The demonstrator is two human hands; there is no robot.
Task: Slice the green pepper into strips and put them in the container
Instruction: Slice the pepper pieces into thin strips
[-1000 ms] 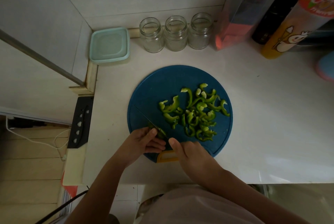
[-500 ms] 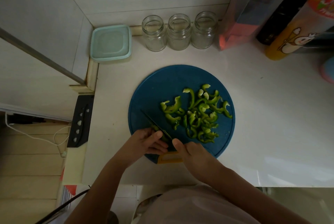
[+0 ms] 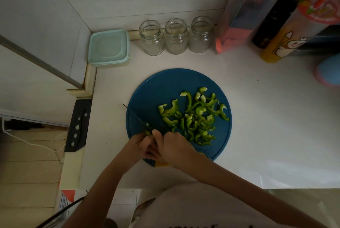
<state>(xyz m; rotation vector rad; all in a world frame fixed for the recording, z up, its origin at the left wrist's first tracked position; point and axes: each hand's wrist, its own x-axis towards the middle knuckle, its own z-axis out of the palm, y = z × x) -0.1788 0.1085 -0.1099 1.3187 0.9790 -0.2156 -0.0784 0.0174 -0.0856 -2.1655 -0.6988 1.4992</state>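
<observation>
Most of the slicing is being judged done: a loose heap of strips [image 3: 195, 119] is lying on the right half of the board [image 3: 156, 89], and only a last piece [image 3: 148, 133] is being cut at the board's near left edge. That piece is being pinched under the curled fingers of the left hand [image 3: 136, 147], right against the blade. The knife [image 3: 138, 117] is being held by the right hand [image 3: 174, 146], whose fingers are being kept closed round a handle that is hidden; the blade is being pointed away and to the left, its tip reaching just past the board's rim.

Nothing is being moved to the container [image 3: 108, 47] yet. It is sitting in the far left corner of the counter [image 3: 257, 117], well apart from the strips, and appears to be covered by its lid, so opening and filling are being counted as left.

Three jars [image 3: 176, 36] are standing just beside it along the wall, and a bag [image 3: 237, 21] and bottle [image 3: 276, 43] are being kept further right. The path from board to container is not being blocked by any of them.
</observation>
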